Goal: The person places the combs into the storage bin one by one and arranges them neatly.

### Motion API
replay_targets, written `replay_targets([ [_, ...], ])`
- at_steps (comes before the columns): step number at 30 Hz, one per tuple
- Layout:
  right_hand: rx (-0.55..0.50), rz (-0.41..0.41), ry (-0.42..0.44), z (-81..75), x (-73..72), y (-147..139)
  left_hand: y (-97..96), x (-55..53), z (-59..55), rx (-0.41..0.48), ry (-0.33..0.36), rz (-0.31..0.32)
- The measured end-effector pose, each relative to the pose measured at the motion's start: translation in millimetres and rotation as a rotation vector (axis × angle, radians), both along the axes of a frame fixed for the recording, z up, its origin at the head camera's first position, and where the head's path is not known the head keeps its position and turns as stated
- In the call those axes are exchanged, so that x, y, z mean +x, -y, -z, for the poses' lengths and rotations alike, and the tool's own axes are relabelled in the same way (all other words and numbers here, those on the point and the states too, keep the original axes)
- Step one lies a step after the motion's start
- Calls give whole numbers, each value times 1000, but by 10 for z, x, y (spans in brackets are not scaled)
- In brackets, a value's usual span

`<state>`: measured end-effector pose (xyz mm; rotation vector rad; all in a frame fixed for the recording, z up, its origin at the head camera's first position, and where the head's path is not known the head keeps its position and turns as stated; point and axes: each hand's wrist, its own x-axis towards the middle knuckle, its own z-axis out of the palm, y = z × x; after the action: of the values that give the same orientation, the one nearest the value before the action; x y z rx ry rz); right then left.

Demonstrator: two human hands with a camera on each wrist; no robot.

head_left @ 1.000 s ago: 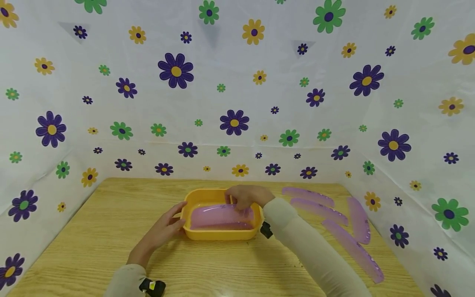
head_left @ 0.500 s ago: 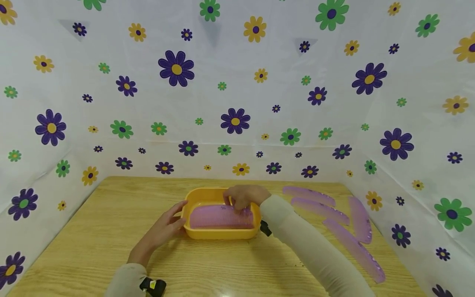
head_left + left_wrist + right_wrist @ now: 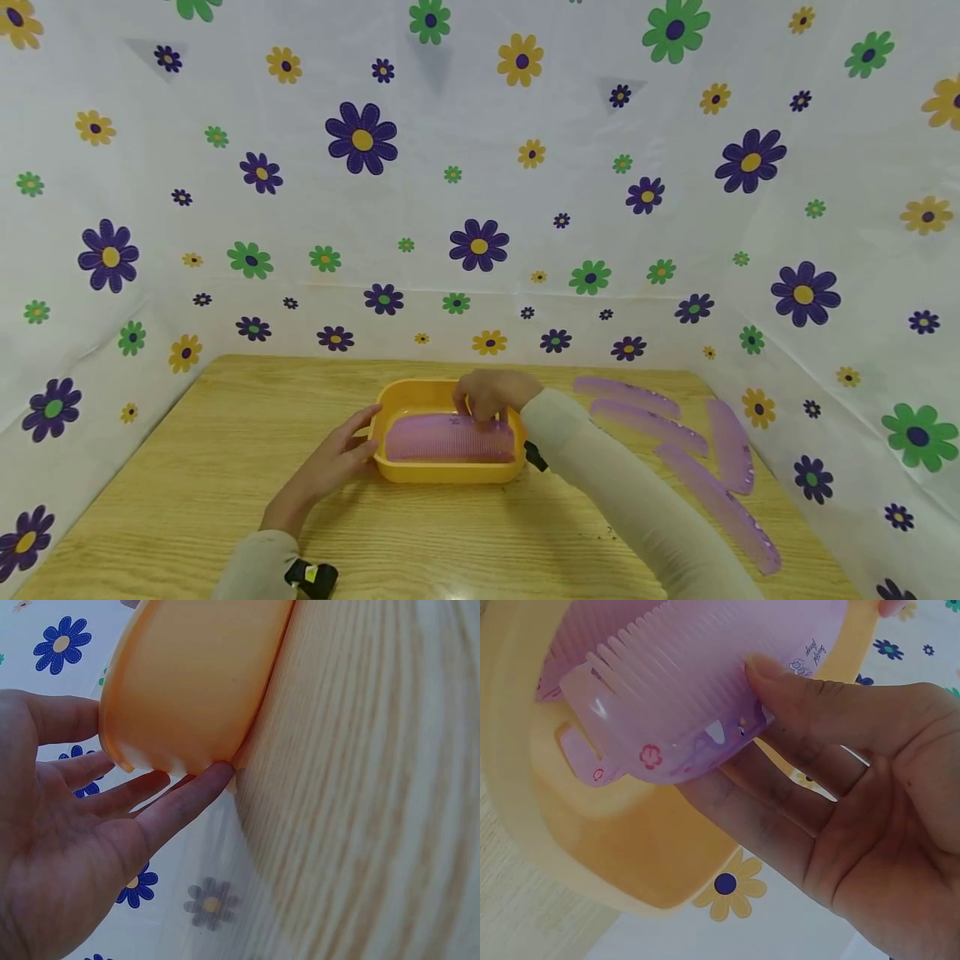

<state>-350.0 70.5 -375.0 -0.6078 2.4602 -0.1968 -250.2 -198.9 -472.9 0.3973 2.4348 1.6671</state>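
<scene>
A yellow plastic tub (image 3: 450, 473) stands on the wooden table. Inside it, a translucent purple comb (image 3: 450, 437) lies lengthwise, its teeth toward the near wall. My right hand (image 3: 491, 393) reaches over the tub's far right side and pinches that comb between thumb and fingers, as the right wrist view shows on the printed comb (image 3: 682, 697). Other purple comb parts (image 3: 581, 754) show beneath it; how many is hidden. My left hand (image 3: 337, 454) is at the tub's left end. In the left wrist view its extended fingers (image 3: 184, 806) touch the tub's outer wall (image 3: 195, 675).
Several more purple combs lie at the right of the table, two near the back (image 3: 626, 396) (image 3: 651, 425), one by the right edge (image 3: 730, 446) and one slanting forward (image 3: 720, 508). A flower-printed white curtain (image 3: 420, 208) surrounds the table (image 3: 450, 542) on three sides.
The pinched comb has tilted slightly, so its teeth show more plainly than a second ago. Both hands stay nearly where they were, and the head view has shifted a little.
</scene>
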Motion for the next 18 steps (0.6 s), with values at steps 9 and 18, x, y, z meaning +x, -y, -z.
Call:
replay_targets([
  [9,23,30,60,61,-47,20,-6,-8,13,-3,-8,-2],
  [18,67,15,50,106,-42,51,-3,-14,13,-16,-11,-7],
])
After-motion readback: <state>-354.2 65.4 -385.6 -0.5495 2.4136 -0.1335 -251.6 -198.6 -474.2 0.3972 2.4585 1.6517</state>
